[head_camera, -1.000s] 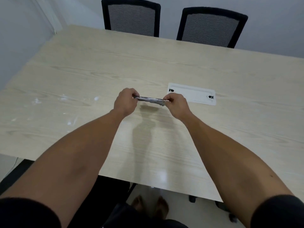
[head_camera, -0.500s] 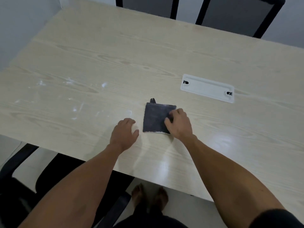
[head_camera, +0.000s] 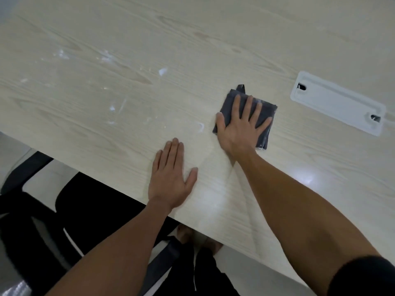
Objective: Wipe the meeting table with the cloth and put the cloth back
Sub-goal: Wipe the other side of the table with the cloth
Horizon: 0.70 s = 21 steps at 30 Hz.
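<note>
Right hand flat on the folded cloth, left hand flat on the bare table.

The right hand (head_camera: 241, 124) presses down with straight, spread fingers on the dark folded cloth (head_camera: 267, 112), which lies on the pale wooden meeting table (head_camera: 106, 39) just left of the white cable hatch (head_camera: 339, 103). The left hand (head_camera: 171, 178) rests palm down, fingers straight and together, near the table's front edge, holding nothing. White smears (head_camera: 111, 107) mark the wood further left.

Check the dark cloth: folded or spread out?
Folded. The cloth lies as a small square under the flat right hand, with stacked layers showing along its near right edge.
</note>
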Tool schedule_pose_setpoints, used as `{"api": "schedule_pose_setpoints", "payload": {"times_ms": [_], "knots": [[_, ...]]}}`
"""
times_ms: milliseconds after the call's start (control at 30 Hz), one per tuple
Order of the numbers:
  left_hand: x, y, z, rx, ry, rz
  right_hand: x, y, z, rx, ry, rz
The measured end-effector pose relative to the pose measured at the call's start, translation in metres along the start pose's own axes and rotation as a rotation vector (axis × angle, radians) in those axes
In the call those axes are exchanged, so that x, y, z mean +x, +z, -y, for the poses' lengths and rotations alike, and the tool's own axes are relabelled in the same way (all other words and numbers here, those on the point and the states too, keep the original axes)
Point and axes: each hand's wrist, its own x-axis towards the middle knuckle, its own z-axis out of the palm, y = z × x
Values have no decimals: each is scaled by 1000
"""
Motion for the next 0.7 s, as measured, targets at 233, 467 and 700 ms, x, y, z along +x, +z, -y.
{"api": "schedule_pose_setpoints", "payload": {"times_ms": [233, 467, 700], "knots": [[5, 4, 5, 38, -3, -4, 29, 15, 71, -74, -401, 10], [3, 2, 4, 40, -1, -5, -16, -3, -25, -108, -448, 66], [5, 4, 5, 11, 20, -73, 89, -20, 41, -24, -162, 25]]}}
